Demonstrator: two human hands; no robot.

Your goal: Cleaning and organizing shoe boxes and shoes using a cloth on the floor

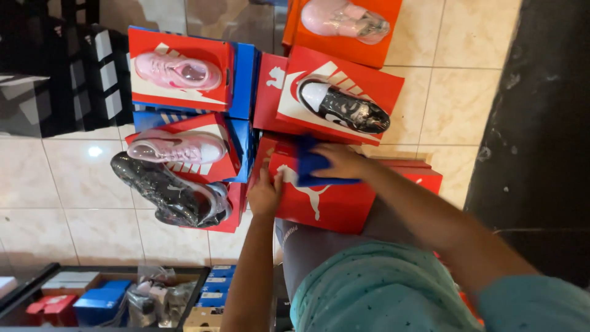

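Note:
A red shoe box [335,203] lies in front of me on a stack of boxes. My left hand [265,192] grips its left edge. My right hand [341,161] presses a blue cloth [312,163] flat on the box's lid. Just beyond it, a black-and-white shoe wrapped in plastic [343,106] rests on another red box [362,80].
Pink shoes [178,71] [178,147] [344,18] and a dark wrapped shoe [169,192] sit on red and blue boxes over a tiled floor [74,184]. A glass-topped case [104,298] with small boxes is lower left. A dark wall [541,123] stands on the right.

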